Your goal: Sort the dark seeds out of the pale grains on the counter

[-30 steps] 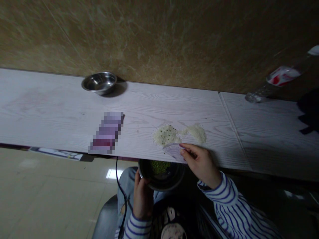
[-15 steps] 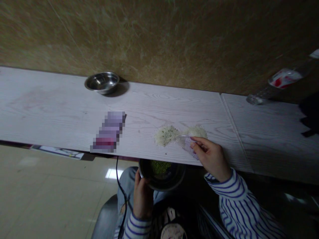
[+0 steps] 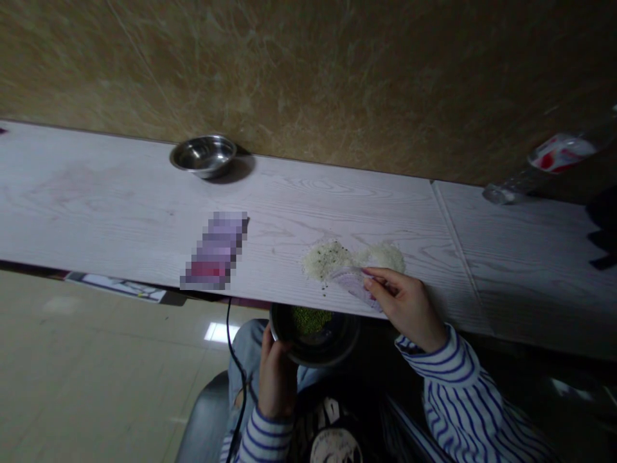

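Note:
My left hand (image 3: 278, 379) grips the left rim of a metal bowl (image 3: 337, 355), held just below the table's front edge. Green beans (image 3: 310, 319), which look like mung beans, lie inside it. Over the tabletop, my right hand (image 3: 409, 307) pinches a thin, clear plastic piece with a curved edge (image 3: 355, 287); its exact kind is unclear. Beyond that piece is a pile of white rice (image 3: 325, 260) with dark specks or beans mixed in. A second rice pile (image 3: 384, 254), plainer white, sits to its right. A few dark beans (image 3: 324, 290) lie between the mixed pile and the edge.
An empty steel bowl (image 3: 203, 157) stands near the wall. A pixelated flat object (image 3: 216, 249) lies to the left on the table (image 3: 120, 212). At the far right is a clear bottle (image 3: 554, 157) with a red label. A black cable (image 3: 236, 366) hangs from the front edge.
My right hand has drawn the plastic piece slightly left and toward the front edge. More dark beans now lie apart from the mixed pile, nearer the edge. My left hand stays on the bowl.

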Motion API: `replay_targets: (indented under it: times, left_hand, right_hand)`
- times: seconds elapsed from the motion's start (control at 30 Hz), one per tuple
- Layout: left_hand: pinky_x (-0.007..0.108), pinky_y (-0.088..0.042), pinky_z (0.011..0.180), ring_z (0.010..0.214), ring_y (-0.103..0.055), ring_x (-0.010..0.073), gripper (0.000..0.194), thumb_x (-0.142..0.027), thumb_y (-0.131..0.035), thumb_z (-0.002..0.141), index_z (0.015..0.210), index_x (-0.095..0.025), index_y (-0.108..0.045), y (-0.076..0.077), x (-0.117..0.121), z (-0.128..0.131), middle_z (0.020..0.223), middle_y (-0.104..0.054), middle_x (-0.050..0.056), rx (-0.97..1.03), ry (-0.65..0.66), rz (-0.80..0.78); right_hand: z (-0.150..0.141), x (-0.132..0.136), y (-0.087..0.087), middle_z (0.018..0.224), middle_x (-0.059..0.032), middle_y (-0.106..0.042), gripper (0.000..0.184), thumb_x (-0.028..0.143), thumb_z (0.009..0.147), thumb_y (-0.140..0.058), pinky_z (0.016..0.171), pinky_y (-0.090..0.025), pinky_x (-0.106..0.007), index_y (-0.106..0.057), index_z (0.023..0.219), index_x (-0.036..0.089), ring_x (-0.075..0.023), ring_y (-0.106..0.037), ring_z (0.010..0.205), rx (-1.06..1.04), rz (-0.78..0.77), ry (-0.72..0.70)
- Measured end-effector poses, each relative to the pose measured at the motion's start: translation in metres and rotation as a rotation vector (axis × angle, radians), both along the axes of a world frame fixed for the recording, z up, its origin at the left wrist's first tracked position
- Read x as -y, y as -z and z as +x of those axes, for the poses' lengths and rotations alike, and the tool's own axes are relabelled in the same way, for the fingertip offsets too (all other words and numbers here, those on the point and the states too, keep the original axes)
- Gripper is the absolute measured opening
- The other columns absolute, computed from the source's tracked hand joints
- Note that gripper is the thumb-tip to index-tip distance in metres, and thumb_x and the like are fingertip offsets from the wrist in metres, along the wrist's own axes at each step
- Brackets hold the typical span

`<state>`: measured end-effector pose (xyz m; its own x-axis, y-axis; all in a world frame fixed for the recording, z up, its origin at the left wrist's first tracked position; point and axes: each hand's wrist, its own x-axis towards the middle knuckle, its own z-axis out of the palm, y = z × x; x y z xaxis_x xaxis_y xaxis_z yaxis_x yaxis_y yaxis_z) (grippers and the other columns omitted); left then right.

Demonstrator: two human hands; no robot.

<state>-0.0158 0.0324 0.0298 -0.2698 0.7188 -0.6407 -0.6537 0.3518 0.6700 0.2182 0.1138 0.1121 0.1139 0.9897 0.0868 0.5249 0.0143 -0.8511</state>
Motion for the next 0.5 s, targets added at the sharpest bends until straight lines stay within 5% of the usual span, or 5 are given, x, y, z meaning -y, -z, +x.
replay_targets:
  times: [0.17,0.5]
  left_hand:
    - [0.046,-0.064,0.086,0.105,-0.078,0.0348,0.064,-0.034,-0.080,0.068,0.132,-0.026,-0.078,0.0028,0.0023,-0.0001,0.122,-0.084,0.011,-0.027,0.032,0.023]
    - [0.042,-0.062,0.085,0.102,-0.077,0.0317,0.047,-0.032,-0.081,0.064,0.111,-0.027,-0.077,0.0012,0.0013,0.0006,0.113,-0.083,0.008,-0.025,0.008,0.036]
  right_hand:
    - [-0.0009,0.0020,0.0021,0.084,-0.0119,-0.089,0.028,0.036,0.094,-0.075,0.074,-0.071,-0.039,-0.096,0.105,0.020,-0.0270,-0.085,0.073,0.012,0.014,-0.028]
    - [-0.0062,0.0067,0.0047,0.091,-0.0134,-0.092,0.026,0.032,0.096,-0.075,0.083,-0.075,-0.041,-0.096,0.106,0.021,-0.0293,-0.089,0.081,0.037,0.041,-0.063]
